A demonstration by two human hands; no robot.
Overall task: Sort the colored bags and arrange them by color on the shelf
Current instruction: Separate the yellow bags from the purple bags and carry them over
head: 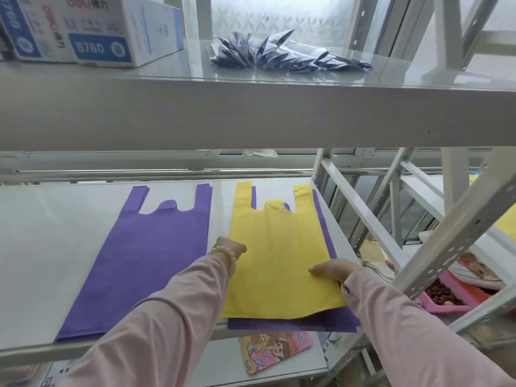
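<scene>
A yellow bag lies flat on the right part of the white shelf, on top of a purple bag whose edges stick out below and at the right. A stack of purple bags lies flat to its left. My left hand holds the yellow bag's left edge, fingers hidden under it. My right hand grips its right edge, thumb on top.
The upper shelf carries blue-and-white boxes and a heap of dark plastic packets. A cartoon-printed pouch lies on the shelf below. White slanted frame bars stand at the right, with a pink tray behind them.
</scene>
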